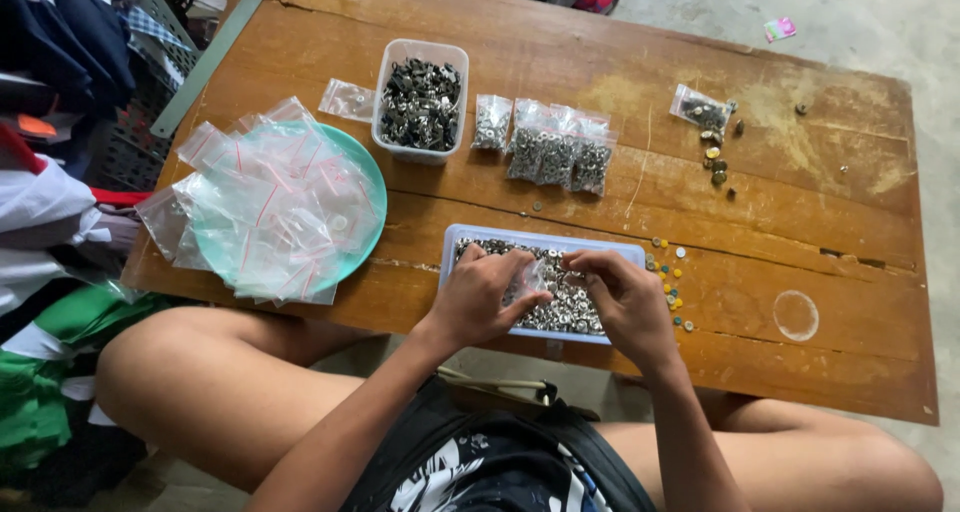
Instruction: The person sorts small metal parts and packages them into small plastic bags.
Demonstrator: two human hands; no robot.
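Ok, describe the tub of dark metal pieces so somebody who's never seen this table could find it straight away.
On the wooden table, look to the far side, right of the turquoise plate heaped with empty clear bags. The clear plastic tub stands there, upright and deep. Unlike the shallow tray under the hands, its pieces are dark, not silvery.

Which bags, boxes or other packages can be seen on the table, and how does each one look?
Small clear bag: held between left hand and right hand.
Shallow clear tray: under the hands, silver parts inside.
Tall clear tub: dark parts.
Filled bags: row beside the tub.
Empty bags: heaped on teal plate.
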